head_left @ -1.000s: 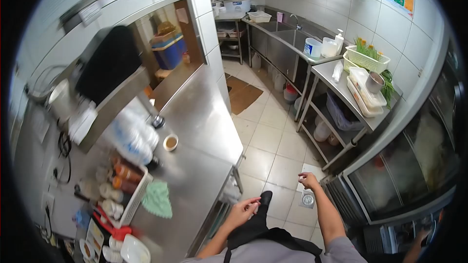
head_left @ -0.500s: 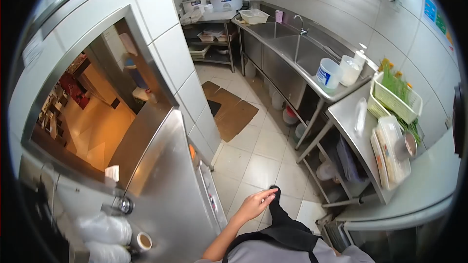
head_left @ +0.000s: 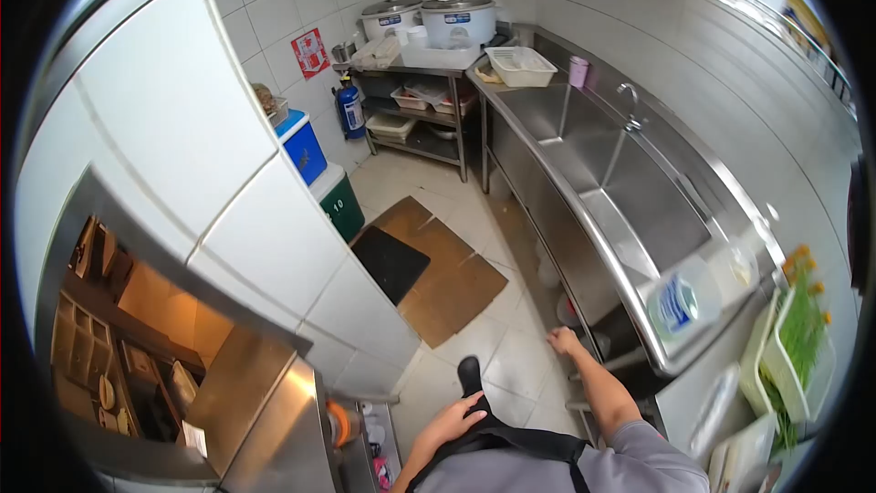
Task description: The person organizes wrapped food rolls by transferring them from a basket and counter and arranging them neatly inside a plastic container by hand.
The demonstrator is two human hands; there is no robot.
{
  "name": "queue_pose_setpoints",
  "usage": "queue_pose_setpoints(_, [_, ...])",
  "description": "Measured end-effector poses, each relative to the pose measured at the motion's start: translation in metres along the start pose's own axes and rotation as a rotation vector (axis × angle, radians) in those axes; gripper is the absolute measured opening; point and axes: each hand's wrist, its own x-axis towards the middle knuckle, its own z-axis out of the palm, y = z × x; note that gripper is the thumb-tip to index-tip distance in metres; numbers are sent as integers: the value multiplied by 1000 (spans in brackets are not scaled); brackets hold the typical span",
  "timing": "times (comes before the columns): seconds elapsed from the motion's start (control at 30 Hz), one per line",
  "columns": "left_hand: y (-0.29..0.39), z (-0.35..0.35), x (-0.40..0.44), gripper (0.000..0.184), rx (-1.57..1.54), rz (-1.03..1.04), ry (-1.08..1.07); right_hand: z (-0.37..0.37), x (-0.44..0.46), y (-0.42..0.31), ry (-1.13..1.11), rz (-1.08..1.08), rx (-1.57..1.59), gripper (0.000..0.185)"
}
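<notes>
My left hand (head_left: 453, 421) is low in front of my body, over the dark apron and leg. Its fingers are stretched out and it holds nothing visible. My right hand (head_left: 563, 340) hangs out to the right, above the tiled floor and near the front of the steel sink unit (head_left: 584, 237). Its fingers are curled in, with nothing showing in them. Neither hand appears to touch any object. My black shoe (head_left: 469, 374) is on the floor just beyond the left hand.
Flattened cardboard (head_left: 465, 288) and a black mat (head_left: 392, 263) lie on the floor ahead. A tiled wall (head_left: 274, 210) stands at the left. Farther off are a blue cooler (head_left: 306, 152), a fire extinguisher (head_left: 349, 108) and large cookers (head_left: 456, 23). A basket of greens (head_left: 803, 356) is at right.
The view has moved forward towards the sink and cookers. My right arm and hand have come into view. The left hand sits lower and closer to the body.
</notes>
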Motion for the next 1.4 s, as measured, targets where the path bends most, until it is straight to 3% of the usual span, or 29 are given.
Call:
queue_pose_setpoints(0.1, [-10, -58, 69, 55, -73, -99, -1, -72, 81, -121, -233, 2, 199, 38])
queue_pose_setpoints(0.23, [3, -163, 168, 50, 43, -75, 21, -67, 168, -168, -558, 131, 416, 48])
queue_pose_setpoints(0.27, [-28, -175, 203, 47, -66, 9, 165, -74, 186, -166, -530, 136, 396, 47])
queue_pose_setpoints(0.33, [-6, -235, 255, 45, -46, 126, 310, -84, 213, -161, -496, 150, 366, 43])
queue_pose_setpoints(0.4, [37, -303, 294, 42, 25, 100, 387, -83, 241, -150, -469, 169, 375, 40])
queue_pose_setpoints(0.5, [65, -380, 360, 38, -73, -80, 378, -102, 291, -133, -407, 313, 438, 28])
queue_pose_setpoints(0.6, [37, -431, 437, 31, 41, 61, 406, -126, 350, -133, -405, 399, 480, 20])
queue_pose_setpoints(0.63, [30, -444, 458, 30, 60, 92, 388, -134, 372, -136, -422, 382, 525, 19])
queue_pose_setpoints(0.73, [15, -489, 519, 27, 0, -72, 288, -190, 468, -171, -443, 222, 620, 20])
queue_pose_setpoints(0.77, [18, -509, 532, 25, 39, -121, 259, -212, 506, -192, -446, 278, 633, 21])
queue_pose_setpoints(0.8, [20, -530, 545, 25, -9, -103, 259, -244, 541, -209, -462, 33, 636, 20])
queue_pose_setpoints(0.87, [24, -567, 563, 25, -101, -122, 285, -307, 588, -282, -326, 75, 958, 22])
queue_pose_setpoints(1.03, [16, -675, 627, 24, -169, -160, 405, -468, 692, -391, -137, -242, 803, 28])
queue_pose_setpoints(1.17, [33, -757, 717, 23, -133, 28, 263, -514, 805, -378, 286, -213, 559, 28])
queue_pose_setpoints(1.27, [73, -807, 793, 22, -146, 183, 117, -516, 882, -342, 344, -68, 568, 32])
queue_pose_setpoints(1.3, [94, -822, 815, 22, -114, 245, 62, -518, 898, -332, 465, -48, 577, 37])
queue_pose_setpoints(1.4, [150, -854, 876, 20, 8, 340, -100, -523, 927, -237, 888, 239, 107, 47])
